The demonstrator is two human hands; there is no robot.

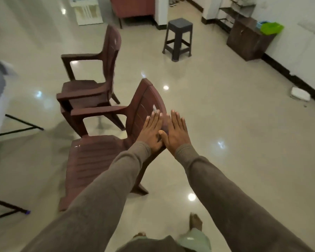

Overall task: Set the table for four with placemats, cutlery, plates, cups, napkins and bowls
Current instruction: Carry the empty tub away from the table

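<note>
chairs [98, 113]: 3, two of them stacked | stool [178, 38]: 1 | cabinet [249, 40]: 1 | green tub [272, 28]: 1 | hands [151, 131]: 2 | bare feet [195, 221]: 2

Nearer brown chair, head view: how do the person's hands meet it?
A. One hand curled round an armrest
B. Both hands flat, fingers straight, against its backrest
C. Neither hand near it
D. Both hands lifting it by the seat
B: the left hand and right hand lie side by side, fingers straight, on the backrest of the nearer brown chair.
</note>
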